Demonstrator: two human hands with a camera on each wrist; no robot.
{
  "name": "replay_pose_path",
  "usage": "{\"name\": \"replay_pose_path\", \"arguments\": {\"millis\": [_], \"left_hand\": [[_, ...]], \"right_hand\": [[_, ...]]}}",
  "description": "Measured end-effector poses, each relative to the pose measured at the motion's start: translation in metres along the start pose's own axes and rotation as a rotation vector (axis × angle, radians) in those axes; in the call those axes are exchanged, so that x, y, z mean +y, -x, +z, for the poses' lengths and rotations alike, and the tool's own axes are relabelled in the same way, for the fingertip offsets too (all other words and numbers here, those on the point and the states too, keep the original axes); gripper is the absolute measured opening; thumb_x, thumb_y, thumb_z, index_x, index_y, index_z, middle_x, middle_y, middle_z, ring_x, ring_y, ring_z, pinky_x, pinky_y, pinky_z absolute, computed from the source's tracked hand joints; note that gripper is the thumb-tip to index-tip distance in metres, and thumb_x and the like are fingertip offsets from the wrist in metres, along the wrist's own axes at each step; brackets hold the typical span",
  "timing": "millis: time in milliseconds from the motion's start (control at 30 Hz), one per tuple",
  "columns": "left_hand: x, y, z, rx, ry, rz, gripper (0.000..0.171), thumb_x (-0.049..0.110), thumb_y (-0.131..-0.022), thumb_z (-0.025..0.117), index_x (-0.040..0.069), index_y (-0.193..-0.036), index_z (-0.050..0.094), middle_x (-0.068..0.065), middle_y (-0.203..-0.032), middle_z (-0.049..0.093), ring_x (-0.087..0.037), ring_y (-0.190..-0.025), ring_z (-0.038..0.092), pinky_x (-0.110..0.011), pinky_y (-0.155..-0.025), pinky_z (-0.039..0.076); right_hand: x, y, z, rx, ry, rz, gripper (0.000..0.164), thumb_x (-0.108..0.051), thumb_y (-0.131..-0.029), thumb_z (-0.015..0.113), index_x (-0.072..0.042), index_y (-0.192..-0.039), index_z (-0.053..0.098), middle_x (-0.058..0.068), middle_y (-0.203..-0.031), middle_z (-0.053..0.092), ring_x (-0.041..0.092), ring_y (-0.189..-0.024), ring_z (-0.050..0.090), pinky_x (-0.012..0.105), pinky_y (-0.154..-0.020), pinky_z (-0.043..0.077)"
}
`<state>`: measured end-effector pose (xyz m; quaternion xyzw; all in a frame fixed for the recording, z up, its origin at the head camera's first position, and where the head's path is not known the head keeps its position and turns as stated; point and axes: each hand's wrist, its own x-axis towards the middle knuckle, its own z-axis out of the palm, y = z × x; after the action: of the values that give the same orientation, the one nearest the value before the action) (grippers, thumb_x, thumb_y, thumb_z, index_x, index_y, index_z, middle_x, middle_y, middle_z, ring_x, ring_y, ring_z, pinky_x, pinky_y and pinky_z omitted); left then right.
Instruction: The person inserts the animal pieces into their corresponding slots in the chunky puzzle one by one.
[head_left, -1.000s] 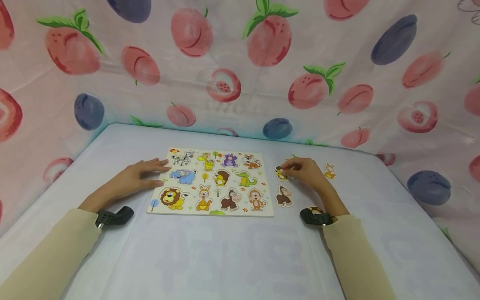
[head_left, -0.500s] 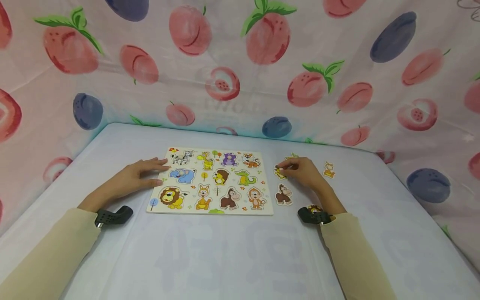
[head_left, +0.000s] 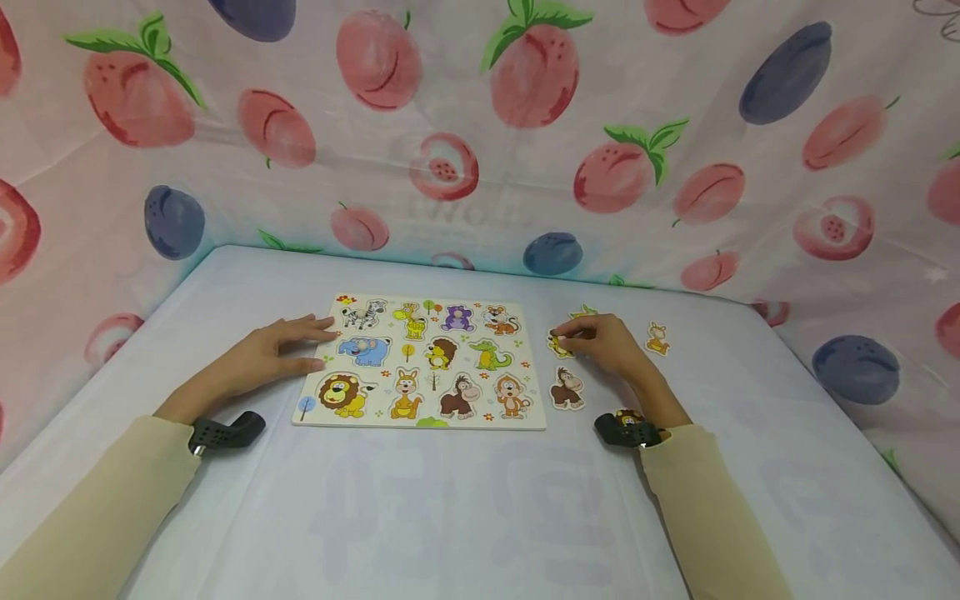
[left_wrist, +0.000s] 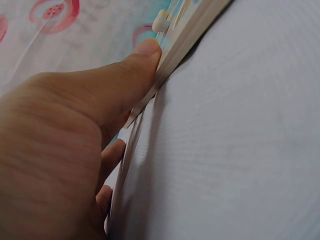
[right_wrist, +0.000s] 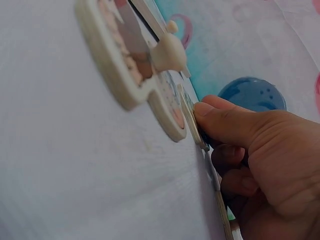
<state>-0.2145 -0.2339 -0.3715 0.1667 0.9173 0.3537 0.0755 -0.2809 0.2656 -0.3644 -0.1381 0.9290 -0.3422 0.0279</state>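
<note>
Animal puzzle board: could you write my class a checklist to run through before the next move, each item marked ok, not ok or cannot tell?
1. Board lying on the table: ok.
2. Left hand touching the board: ok.
3. Right hand pinching the yellow piece: ok.
4. Yellow piece lifted off the table: cannot tell.
5. Brown animal piece in the board: not ok, lying beside it.

One puzzle board (head_left: 431, 404), eleven animal figures (head_left: 363, 352) on it in rows of four, three and four, five loose animal pieces (head_left: 567, 390) visible, two hands (head_left: 262, 358) (head_left: 611, 346), two sleeves (head_left: 112, 500) (head_left: 708, 500), two wrist cameras (head_left: 227, 432) (head_left: 628, 432), one surface (head_left: 435, 517).
</note>
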Motion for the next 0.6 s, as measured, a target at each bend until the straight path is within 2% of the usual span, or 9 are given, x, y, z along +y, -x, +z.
{"name": "replay_pose_path", "arguments": {"millis": [400,600], "left_hand": [[-0.0016,-0.0001,-0.0003,-0.006,0.025,0.005,0.055,0.045,-0.086,0.068,0.022,-0.135,0.057,0.001,-0.152,0.034,-0.030,-0.144,0.015,-0.066,-0.107,0.011],[-0.0013,-0.0005,-0.0004,-0.002,0.008,0.000,0.055,0.044,-0.086,0.068,0.021,-0.135,0.057,-0.001,-0.152,0.035,-0.031,-0.143,0.016,-0.066,-0.107,0.012]], "right_hand": [[-0.0008,0.0000,0.0002,0.003,-0.023,0.005,0.019,-0.018,-0.088,0.071,-0.010,-0.105,0.074,0.006,-0.097,0.069,0.020,-0.080,0.061,0.030,-0.065,0.049],[-0.0012,-0.0017,0.0006,0.008,-0.018,-0.009,0.016,-0.020,-0.087,0.072,-0.014,-0.102,0.075,0.003,-0.095,0.068,0.020,-0.078,0.056,0.029,-0.062,0.048]]}}
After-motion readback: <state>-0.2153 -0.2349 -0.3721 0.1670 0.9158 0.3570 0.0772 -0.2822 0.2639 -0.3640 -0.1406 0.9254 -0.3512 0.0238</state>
